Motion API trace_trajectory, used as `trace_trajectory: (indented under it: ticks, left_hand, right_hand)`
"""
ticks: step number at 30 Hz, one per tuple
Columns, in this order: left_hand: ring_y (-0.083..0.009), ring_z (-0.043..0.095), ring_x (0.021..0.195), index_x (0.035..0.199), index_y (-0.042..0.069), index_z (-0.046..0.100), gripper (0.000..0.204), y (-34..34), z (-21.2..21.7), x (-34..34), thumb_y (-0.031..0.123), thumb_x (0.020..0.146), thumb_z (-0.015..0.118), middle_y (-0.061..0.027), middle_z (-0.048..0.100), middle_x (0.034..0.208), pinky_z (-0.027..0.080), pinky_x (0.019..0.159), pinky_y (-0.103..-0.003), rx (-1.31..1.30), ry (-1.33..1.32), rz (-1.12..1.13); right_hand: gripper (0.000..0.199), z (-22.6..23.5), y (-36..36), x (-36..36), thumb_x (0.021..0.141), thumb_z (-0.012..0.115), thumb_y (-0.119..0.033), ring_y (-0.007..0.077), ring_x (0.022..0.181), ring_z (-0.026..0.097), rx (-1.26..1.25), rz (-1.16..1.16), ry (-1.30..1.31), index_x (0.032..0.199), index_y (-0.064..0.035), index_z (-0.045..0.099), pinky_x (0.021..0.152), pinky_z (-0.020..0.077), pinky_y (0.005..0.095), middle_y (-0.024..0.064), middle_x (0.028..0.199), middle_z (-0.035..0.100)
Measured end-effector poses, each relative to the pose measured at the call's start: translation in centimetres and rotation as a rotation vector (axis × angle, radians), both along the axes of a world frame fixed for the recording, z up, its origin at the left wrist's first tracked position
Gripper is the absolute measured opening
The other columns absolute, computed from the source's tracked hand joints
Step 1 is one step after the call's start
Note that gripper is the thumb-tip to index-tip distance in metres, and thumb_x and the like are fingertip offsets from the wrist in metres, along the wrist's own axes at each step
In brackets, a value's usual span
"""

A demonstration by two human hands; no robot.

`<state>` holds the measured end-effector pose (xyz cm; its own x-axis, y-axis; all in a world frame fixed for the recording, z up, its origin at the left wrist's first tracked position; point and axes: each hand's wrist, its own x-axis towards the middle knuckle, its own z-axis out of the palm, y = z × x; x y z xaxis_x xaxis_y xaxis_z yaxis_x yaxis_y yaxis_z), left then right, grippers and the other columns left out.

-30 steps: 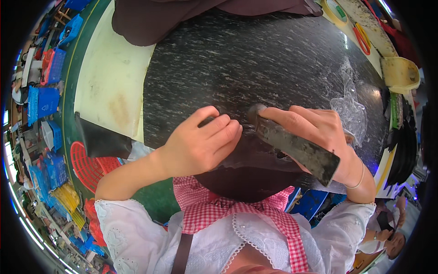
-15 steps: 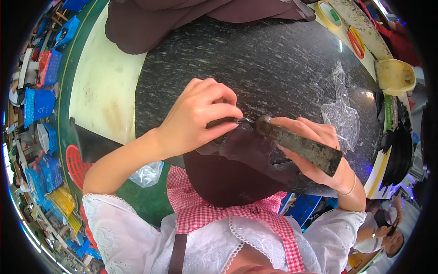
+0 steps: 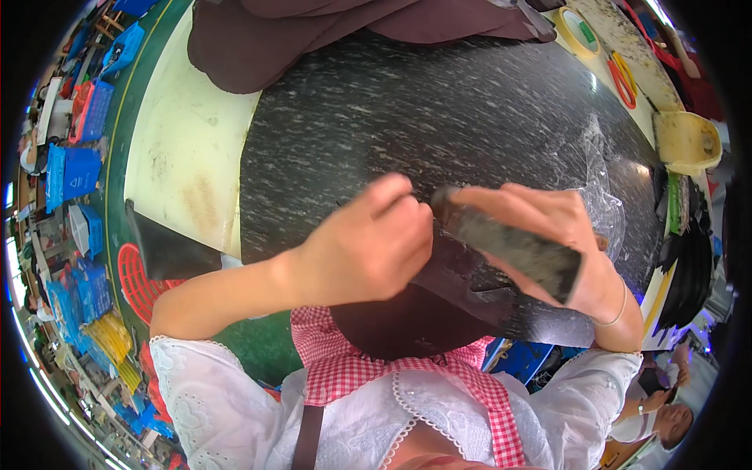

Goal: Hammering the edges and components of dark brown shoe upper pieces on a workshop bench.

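A dark brown sheet piece with a rounded edge (image 3: 399,317) lies over the table's near edge and hangs toward my apron. My left hand (image 3: 372,247) is closed above its left part, blurred by motion. What its fingers pinch is hidden. My right hand (image 3: 540,227) grips a worn hammer (image 3: 513,251) by its dark metal head. The head's narrow rounded end is close to my left fingers, and its broad end points toward me on the right. Part of the brown piece lies under the hammer.
Stacked dark brown pieces (image 3: 290,39) lie at the far side of the black speckled tabletop (image 3: 407,110). Clear plastic film (image 3: 599,188) sits at right. A tape roll (image 3: 578,33), orange-handled scissors (image 3: 623,78) and a yellowish container (image 3: 688,141) line the far right edge.
My left hand has turned and come nearer to me and rightward, its fingers curling in. The hammer stays in my right hand, almost in place. The view has shifted slightly.
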<state>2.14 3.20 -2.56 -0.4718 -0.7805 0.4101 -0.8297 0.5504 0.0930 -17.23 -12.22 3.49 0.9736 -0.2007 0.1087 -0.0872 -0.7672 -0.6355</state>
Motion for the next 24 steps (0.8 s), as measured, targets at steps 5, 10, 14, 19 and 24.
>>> trace_trajectory:
  ticks: [5,10,14,19,24]
  left_hand:
    - [-0.0214,0.062,0.088,0.097,0.010,0.073,0.028,-0.3,-0.7,1.7,0.009,0.071,0.084,-0.0016,0.065,0.094,0.041,0.092,-0.045,0.167,0.474,0.206]
    - [-0.0250,0.064,0.087,0.082,0.002,0.072,0.019,0.4,-0.8,0.4,0.006,0.065,0.078,-0.0090,0.069,0.098,0.051,0.080,-0.040,-0.058,0.148,0.098]
    - [-0.0259,0.065,0.084,0.077,0.000,0.069,0.017,0.9,-0.2,-1.1,0.006,0.062,0.072,-0.0125,0.068,0.093,0.056,0.080,-0.041,-0.064,0.021,0.116]
    - [-0.0296,0.065,0.084,0.082,-0.001,0.068,0.021,0.5,-0.4,-0.3,0.002,0.062,0.071,-0.0141,0.066,0.094,0.055,0.076,-0.042,0.134,0.380,0.194]
    - [-0.0271,0.063,0.084,0.094,-0.001,0.069,0.022,0.4,-0.3,-0.6,0.006,0.073,0.070,-0.0111,0.063,0.093,0.051,0.080,-0.038,0.105,0.389,0.180]
  right_hand:
    - [0.049,-0.6,0.5,-0.4,0.077,0.078,-0.025,0.0264,0.066,0.068,0.004,0.004,0.001,0.120,-0.0057,0.065,0.056,0.0532,0.0364,0.0068,0.079,0.064]
    - [0.056,0.1,0.2,0.0,0.068,0.078,-0.006,0.0307,0.065,0.067,0.030,0.007,0.039,0.122,-0.0002,0.066,0.057,0.0519,0.0372,0.0112,0.081,0.065]
    - [0.041,-0.1,-0.1,0.8,0.076,0.072,-0.011,0.0267,0.065,0.067,0.016,0.052,0.024,0.117,-0.0064,0.066,0.053,0.0512,0.0381,0.0071,0.079,0.064]
    - [0.043,-0.2,-0.4,0.9,0.073,0.069,-0.005,0.0274,0.065,0.067,0.022,0.059,-0.021,0.116,-0.0068,0.066,0.053,0.0509,0.0383,0.0070,0.079,0.065]
    - [0.044,-0.2,-0.4,1.1,0.073,0.072,-0.007,0.0280,0.066,0.067,0.037,0.091,0.008,0.116,-0.0059,0.065,0.054,0.0505,0.0391,0.0067,0.080,0.065]
